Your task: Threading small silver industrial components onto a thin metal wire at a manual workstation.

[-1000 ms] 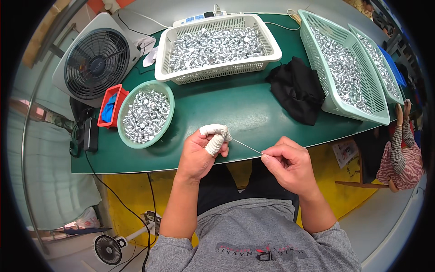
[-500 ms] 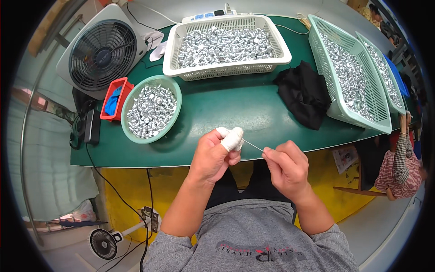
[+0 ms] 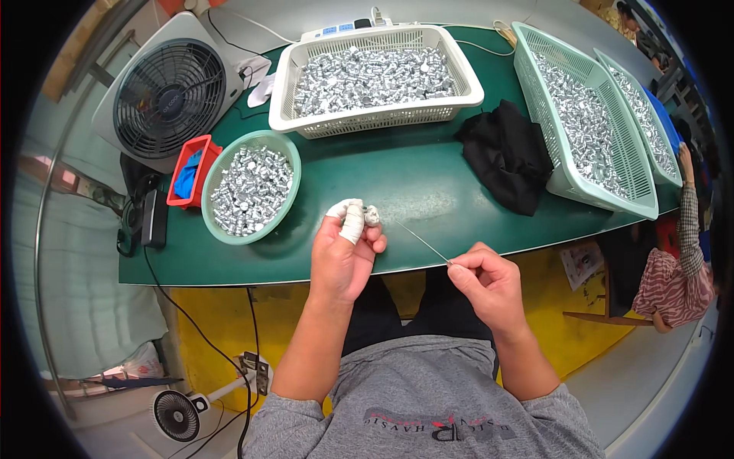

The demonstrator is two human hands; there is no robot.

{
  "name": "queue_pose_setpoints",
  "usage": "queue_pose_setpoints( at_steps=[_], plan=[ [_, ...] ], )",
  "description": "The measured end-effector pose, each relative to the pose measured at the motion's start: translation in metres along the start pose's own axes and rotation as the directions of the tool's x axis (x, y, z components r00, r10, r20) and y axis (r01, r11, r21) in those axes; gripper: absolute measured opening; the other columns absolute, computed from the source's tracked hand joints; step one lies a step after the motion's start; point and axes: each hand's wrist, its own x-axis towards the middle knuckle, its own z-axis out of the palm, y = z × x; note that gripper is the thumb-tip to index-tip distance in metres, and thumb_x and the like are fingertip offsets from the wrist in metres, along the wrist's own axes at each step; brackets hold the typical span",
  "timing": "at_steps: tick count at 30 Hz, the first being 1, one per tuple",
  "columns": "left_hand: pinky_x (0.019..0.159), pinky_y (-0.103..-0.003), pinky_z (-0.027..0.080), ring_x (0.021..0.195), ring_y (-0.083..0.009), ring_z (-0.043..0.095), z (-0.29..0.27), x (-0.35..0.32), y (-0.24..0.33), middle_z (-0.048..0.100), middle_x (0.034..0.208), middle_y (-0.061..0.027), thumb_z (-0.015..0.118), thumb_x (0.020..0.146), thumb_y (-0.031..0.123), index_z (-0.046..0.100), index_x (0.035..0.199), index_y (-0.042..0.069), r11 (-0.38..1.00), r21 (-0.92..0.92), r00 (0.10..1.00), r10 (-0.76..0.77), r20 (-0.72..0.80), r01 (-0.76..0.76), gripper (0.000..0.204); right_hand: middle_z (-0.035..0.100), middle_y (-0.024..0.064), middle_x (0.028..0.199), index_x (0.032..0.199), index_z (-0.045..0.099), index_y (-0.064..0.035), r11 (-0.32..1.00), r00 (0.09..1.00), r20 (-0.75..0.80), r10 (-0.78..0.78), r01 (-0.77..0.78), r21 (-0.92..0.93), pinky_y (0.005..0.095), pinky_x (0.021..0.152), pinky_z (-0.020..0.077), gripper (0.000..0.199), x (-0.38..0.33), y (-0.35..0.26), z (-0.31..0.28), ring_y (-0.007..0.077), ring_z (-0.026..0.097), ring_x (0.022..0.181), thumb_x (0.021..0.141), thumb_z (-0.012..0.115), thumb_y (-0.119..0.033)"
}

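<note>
My left hand [image 3: 345, 252], its thumb and a finger wrapped in white tape, pinches a small silver metal part [image 3: 372, 215] at its fingertips above the green table [image 3: 397, 183]. My right hand [image 3: 489, 283] pinches one end of a thin metal needle [image 3: 423, 242]. The needle's tip points up-left toward the part and stands a short way from it. Both hands hover over the table's near edge.
A round green bowl [image 3: 216, 226] of silver parts sits left of my left hand. A white basket [image 3: 380, 116] and two green baskets [image 3: 604, 195] hold more parts. A black cloth [image 3: 506, 155], a red tray [image 3: 191, 172] and a fan [image 3: 170, 96] are around. Another person [image 3: 673, 268] sits at right.
My left hand has shifted slightly and now shows the small silver part at its fingertips. My right hand has drawn the needle back to the right, away from the left hand.
</note>
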Motion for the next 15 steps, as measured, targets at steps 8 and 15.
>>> queue_pose_setpoints(
  at_steps=[8, 15],
  plan=[
    [0.055, -0.029, 0.041, 0.067, -0.0140, 0.052, 0.005, -0.008, 0.006, 0.062, 0.087, -0.0063, 0.054, 0.107, 0.027, 0.061, 0.109, 0.003, 0.978, -0.055, 0.980, -0.200, -0.012, 0.199, 0.026, 0.056, 0.0008, 0.081, 0.091, 0.070, 0.0025, 0.975, 0.997, 0.021, -0.079, 0.081, -0.206, 0.0203, 0.059, 0.0366, 0.003, 0.003, -0.016, 0.018, 0.0045, 0.048, 0.067, 0.090, 0.071, 0.005],
    [0.051, -0.027, 0.039, 0.062, -0.0131, 0.048, 0.014, -0.010, 0.006, 0.059, 0.083, -0.0057, 0.050, 0.108, 0.036, 0.061, 0.106, 0.002, 0.977, 0.013, 0.974, -0.213, -0.080, 0.215, 0.035, 0.056, 0.0008, 0.080, 0.090, 0.070, 0.0028, 0.974, 0.997, 0.037, -0.062, 0.068, -0.216, 0.0205, 0.059, 0.0366, 0.002, 0.006, -0.019, 0.022, 0.0042, 0.048, 0.066, 0.089, 0.071, 0.005]
  ],
)
